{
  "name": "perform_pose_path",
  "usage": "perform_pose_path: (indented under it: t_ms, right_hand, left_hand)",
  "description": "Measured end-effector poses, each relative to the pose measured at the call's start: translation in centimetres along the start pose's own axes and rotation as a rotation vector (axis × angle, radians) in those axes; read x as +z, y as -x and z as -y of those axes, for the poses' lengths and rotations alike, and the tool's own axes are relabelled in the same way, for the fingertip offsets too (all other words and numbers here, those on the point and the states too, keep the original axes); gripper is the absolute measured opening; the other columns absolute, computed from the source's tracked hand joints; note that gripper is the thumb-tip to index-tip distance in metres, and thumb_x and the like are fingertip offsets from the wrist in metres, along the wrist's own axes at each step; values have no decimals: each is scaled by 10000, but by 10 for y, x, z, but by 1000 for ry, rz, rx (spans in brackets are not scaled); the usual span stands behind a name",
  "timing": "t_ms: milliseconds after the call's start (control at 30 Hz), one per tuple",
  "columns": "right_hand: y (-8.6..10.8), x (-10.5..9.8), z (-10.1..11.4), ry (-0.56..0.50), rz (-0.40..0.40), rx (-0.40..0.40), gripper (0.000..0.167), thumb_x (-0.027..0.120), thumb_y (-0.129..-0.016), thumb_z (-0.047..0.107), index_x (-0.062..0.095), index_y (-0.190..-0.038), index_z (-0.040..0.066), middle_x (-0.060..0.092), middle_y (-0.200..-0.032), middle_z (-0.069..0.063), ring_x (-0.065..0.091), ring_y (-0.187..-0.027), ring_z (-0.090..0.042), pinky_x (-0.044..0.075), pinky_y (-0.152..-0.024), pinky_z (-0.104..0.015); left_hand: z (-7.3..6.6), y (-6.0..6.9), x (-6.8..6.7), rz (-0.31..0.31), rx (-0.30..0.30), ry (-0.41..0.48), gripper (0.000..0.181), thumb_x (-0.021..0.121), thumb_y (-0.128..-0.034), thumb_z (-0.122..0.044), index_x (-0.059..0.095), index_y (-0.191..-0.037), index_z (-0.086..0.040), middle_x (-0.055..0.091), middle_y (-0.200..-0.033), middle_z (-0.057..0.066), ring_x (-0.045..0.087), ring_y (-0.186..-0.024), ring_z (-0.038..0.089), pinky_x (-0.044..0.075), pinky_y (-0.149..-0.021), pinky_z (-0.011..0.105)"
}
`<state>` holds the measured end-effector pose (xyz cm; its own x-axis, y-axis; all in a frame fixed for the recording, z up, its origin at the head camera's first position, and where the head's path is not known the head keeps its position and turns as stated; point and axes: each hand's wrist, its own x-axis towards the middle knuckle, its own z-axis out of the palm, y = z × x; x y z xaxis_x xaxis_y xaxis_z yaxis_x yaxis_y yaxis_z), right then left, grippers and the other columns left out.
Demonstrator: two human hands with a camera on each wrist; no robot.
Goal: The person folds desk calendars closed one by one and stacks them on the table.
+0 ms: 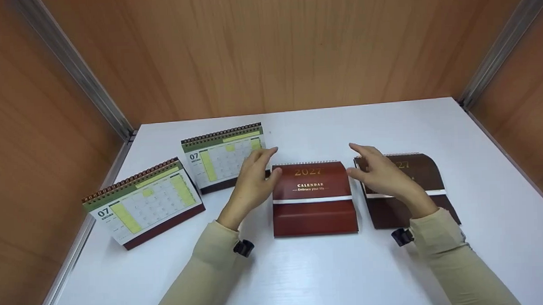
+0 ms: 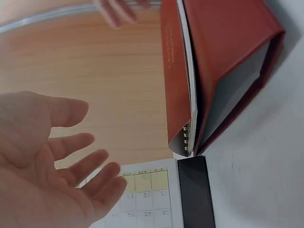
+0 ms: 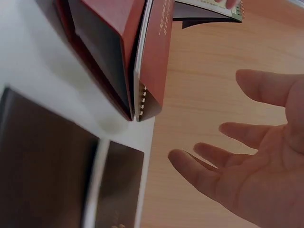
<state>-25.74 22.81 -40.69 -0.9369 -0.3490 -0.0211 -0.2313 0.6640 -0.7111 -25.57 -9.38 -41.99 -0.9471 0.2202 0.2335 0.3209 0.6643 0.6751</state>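
A red 2027 desk calendar (image 1: 314, 218) stands on its folded base at the middle of the white table, its cover facing up. To its left my left hand (image 1: 254, 175) hovers with fingers apart, partly in front of a green-topped calendar. Over the dark brown 2027 calendar (image 1: 409, 213) on the right is my right hand (image 1: 385, 173), hiding part of its cover. Both wrist views show bare palms, the left hand (image 2: 52, 161) and the right hand (image 3: 256, 147), with loosely bent fingers, holding nothing. The red calendar (image 2: 228, 42) is apart from both.
Two calendars opened to month 07 stand at the left: one nearer the front (image 1: 149, 204), one further back (image 1: 222, 161). Wooden panels (image 1: 295, 48) with metal corner strips enclose the white table (image 1: 316, 277) at the back and sides.
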Motion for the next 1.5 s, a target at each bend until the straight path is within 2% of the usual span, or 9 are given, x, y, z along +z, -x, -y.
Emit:
perform_pose_path:
  t_ms: [167, 300, 467, 567, 733, 867, 1000, 1233, 1500]
  right_hand:
    - [-4, -1, 12, 138, -33, -57, 731, 607, -1079, 268, 263, -1671, 11, 235, -1691, -295, 263, -1555, -499, 282, -1220, -710]
    - [-5, 3, 18, 229, -37, -62, 740, 596, -1084, 311, 253, -1684, 49, 202, -1709, -287, 207, -1572, -510, 278, -1204, -742]
    - [-8, 14, 23, 320, -71, -64, 730, 559, -1089, 373, 262, -1689, 80, 204, -1721, -257, 156, -1592, -492, 217, -1232, -737]
    - [-11, 23, 22, 373, -101, -71, 726, 535, -1090, 403, 276, -1684, 76, 225, -1718, -252, 155, -1594, -494, 174, -1259, -711]
    - [-15, 41, 19, 439, -125, -82, 717, 485, -1102, 436, 283, -1680, 63, 234, -1714, -267, 165, -1585, -518, 156, -1278, -680]
    - [-17, 52, 14, 451, -128, -78, 705, 458, -1113, 432, 273, -1682, 58, 202, -1724, -273, 146, -1586, -527, 141, -1285, -669]
    - [-18, 59, 9, 461, -118, -66, 702, 432, -1119, 436, 263, -1683, 52, 174, -1732, -277, 136, -1586, -534, 126, -1291, -660]
    - [-20, 73, -1, 495, -87, -51, 705, 392, -1125, 451, 277, -1671, 20, 183, -1720, -305, 154, -1579, -543, 133, -1296, -645]
    - [-22, 90, -5, 502, -91, -39, 686, 405, -1132, 443, 294, -1669, 31, 209, -1715, -300, 179, -1576, -536, 144, -1278, -683]
  left_hand:
    - [-6, 0, -1, 26, 38, -154, 612, 696, -1040, -238, 481, -1602, -131, 432, -1633, 145, 356, -1534, 365, 312, -1257, 551]
    - [-9, -1, 1, 64, 42, -254, 694, 664, -1059, -323, 368, -1664, -151, 265, -1734, 144, 221, -1602, 370, 197, -1300, 576]
    - [-11, -2, 12, 104, 83, -380, 744, 567, -1096, -398, 236, -1702, -120, 125, -1773, 172, 125, -1635, 364, 115, -1327, 542]
    - [-10, -2, 21, 138, 98, -424, 743, 492, -1117, -425, 180, -1711, -106, 95, -1777, 176, 98, -1641, 360, 87, -1335, 520]
    - [-7, -3, 32, 191, 60, -403, 703, 395, -1138, -445, 164, -1715, -117, 76, -1786, 143, 80, -1648, 331, 68, -1339, 494]
    - [-3, -5, 39, 203, 41, -397, 683, 351, -1148, -440, 171, -1711, -98, 93, -1782, 156, 66, -1650, 325, 64, -1340, 495]
    - [2, -7, 48, 218, 37, -427, 693, 306, -1153, -455, 121, -1715, -95, 91, -1781, 162, 49, -1651, 318, 54, -1341, 494]
    - [10, -7, 60, 250, 2, -474, 702, 264, -1151, -476, 111, -1714, -86, 96, -1779, 163, 80, -1646, 339, 67, -1339, 494]
    - [10, -4, 67, 266, -18, -488, 698, 268, -1152, -481, 138, -1712, -85, 109, -1776, 169, 90, -1644, 345, 59, -1338, 506]
